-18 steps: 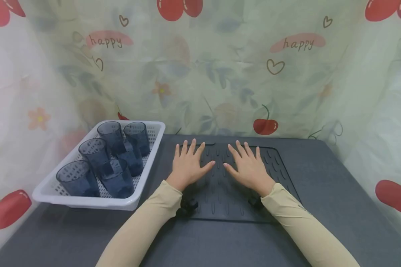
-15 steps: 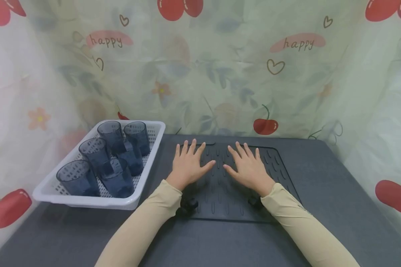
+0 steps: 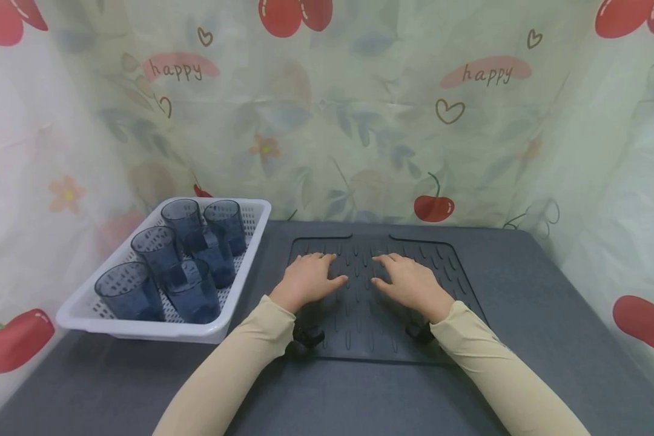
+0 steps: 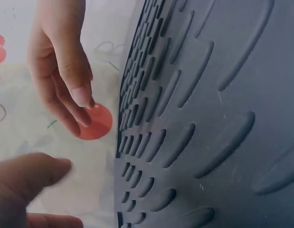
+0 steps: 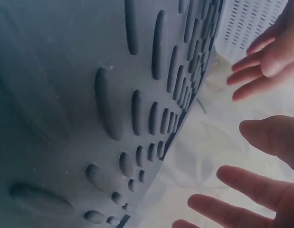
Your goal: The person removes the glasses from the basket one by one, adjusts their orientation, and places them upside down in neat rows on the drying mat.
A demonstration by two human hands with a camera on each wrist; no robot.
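Observation:
Both bare hands are held above a dark ribbed mat (image 3: 370, 339), apart from each other and holding nothing. My left hand (image 3: 307, 280) is over the mat's left part, its fingers loosely bent and its thumb toward the middle. Over the right part is my right hand (image 3: 412, 282), posed much the same way. In the left wrist view, a gap shows between the mat's surface (image 4: 222, 114) and the fingers. The right wrist view also has the spread fingers (image 5: 251, 185) off the mat. Dark wrist-worn gear hangs under each wrist.
A white perforated basket (image 3: 166, 330) stands left of the mat. Several blue-tinted clear glasses (image 3: 128, 293) stand inside it, rims up. The grey table (image 3: 545, 327) extends around the mat. A patterned curtain (image 3: 327, 121) encloses the back and sides.
Both hands have lowered their fingers, from spread and raised forward to bent downward. The thumbs stay pointed inward. The basket and glasses have not moved.

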